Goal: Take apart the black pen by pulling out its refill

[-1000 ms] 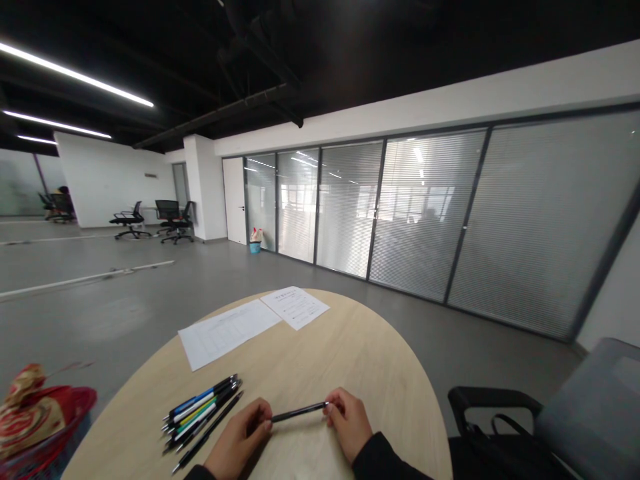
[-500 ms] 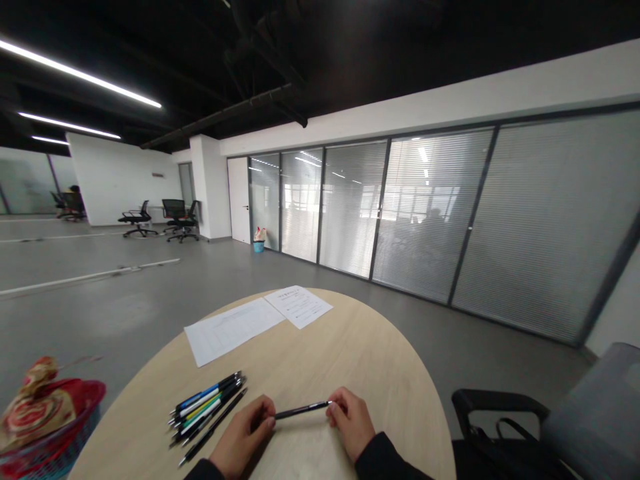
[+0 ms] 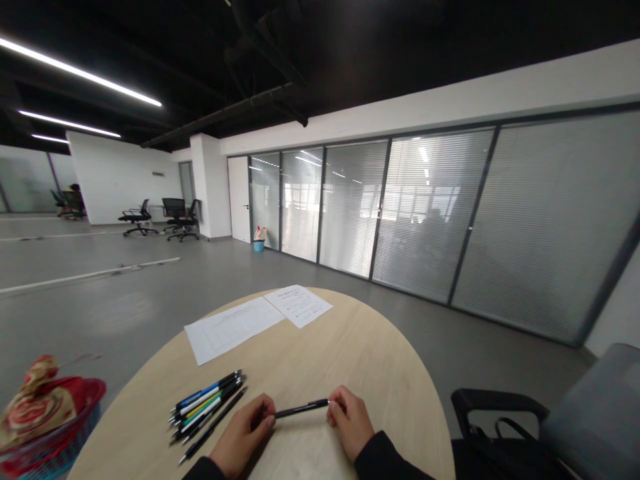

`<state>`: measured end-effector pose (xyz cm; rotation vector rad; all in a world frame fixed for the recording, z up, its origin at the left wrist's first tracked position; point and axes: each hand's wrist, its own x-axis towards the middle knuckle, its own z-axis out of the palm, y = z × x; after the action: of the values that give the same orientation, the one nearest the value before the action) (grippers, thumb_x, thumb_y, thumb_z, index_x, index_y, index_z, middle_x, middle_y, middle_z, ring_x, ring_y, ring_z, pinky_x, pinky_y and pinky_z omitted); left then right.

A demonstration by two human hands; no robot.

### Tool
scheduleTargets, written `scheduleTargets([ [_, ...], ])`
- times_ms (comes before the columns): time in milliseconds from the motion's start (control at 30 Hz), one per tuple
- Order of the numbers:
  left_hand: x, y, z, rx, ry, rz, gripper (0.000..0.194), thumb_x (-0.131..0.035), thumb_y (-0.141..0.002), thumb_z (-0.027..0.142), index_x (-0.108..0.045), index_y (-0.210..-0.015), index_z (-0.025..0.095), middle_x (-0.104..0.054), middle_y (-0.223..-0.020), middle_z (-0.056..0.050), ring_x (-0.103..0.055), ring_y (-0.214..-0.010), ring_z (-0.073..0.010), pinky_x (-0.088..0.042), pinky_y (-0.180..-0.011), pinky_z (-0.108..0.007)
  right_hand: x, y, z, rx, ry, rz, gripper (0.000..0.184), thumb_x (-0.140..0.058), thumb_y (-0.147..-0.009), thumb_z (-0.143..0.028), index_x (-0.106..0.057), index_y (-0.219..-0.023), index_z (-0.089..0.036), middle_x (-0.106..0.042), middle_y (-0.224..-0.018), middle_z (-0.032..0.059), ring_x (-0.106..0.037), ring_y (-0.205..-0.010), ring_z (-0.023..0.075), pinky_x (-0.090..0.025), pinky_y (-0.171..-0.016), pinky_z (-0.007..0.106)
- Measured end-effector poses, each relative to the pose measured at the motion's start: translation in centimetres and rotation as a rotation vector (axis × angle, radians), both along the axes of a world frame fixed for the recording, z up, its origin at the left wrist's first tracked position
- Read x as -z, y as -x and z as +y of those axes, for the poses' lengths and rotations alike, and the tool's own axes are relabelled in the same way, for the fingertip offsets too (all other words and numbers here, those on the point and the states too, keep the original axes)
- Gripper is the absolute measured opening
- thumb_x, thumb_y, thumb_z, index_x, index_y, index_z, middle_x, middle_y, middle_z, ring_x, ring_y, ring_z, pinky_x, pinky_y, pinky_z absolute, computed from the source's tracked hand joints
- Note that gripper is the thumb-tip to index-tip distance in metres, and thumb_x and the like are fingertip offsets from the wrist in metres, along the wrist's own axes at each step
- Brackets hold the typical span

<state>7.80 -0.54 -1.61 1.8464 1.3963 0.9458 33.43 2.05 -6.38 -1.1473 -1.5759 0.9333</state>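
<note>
Black pen [image 3: 301,409] spans the gap between two hands, just to the right of the pen pile [image 3: 206,407]; whether its barrel rests on the round table [image 3: 390,373] or hangs slightly above the wood is hard to tell from this angle. The left hand [image 3: 244,430], the nearer of the two to the pile, pinches one end between thumb and curled fingers; the right hand [image 3: 351,420], farther from the pile, has the other end between thumb and fingertips. A light, even pinch at both ends should serve this hold well, with wrists relaxed and neither hand pulling, so that the shaft does not twist or slip. Its middle is uncovered and seems best left so, with the whole line in sight. Because the left hand is close beside the pile, its dark sleeve [image 3: 204,469] is the likeliest thing to nudge the loose black pen [image 3: 213,425] along the pile's right edge, so that elbow should not swing toward the pile. Two paper sheets [image 3: 234,331] lie beyond the pile, farther back on the table and clear of both hands.
</note>
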Motion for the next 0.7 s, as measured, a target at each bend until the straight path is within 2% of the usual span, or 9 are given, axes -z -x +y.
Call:
scheduleTargets([
  [267,-0.02,0.0,-0.07,0.001,0.0,-0.009,0.027,-0.058,-0.08,0.046,-0.057,-0.073,0.02,-0.056,-0.067,0.001,-0.051,-0.068,-0.0184,-0.042,-0.066,-0.028,0.53,-0.04,0.19,-0.002,-0.044,-0.053,0.014,-0.045,-0.088,-0.026,-0.051,-0.076,-0.021,-0.058,-0.061,-0.0014,-0.055,-0.058,0.0149,-0.039,-0.059,0.023],
  [467,-0.18,-0.15,-0.04,0.011,0.005,-0.011,0.026,-0.058,-0.08,0.045,-0.057,-0.074,0.02,-0.056,-0.068,0.002,-0.05,-0.068,-0.0181,-0.042,-0.066,-0.029,0.16,-0.09,0.11,-0.004,-0.055,-0.091,0.015,-0.043,-0.089,-0.027,-0.05,-0.077,-0.021,-0.058,-0.061,-0.0019,-0.055,-0.058,0.0151,-0.038,-0.059,0.023],
  [700,0.34,0.09,0.12,0.018,0.011,-0.004,0.027,-0.056,-0.082,0.047,-0.055,-0.076,0.02,-0.053,-0.069,0.002,-0.05,-0.069,-0.0185,-0.041,-0.067,-0.029,0.03,-0.05,-0.08,0.008,-0.069,-0.138,0.02,-0.042,-0.091,-0.03,-0.048,-0.073,-0.022,-0.056,-0.059,-0.0023,-0.053,-0.058,0.0148,-0.037,-0.059,0.023],
])
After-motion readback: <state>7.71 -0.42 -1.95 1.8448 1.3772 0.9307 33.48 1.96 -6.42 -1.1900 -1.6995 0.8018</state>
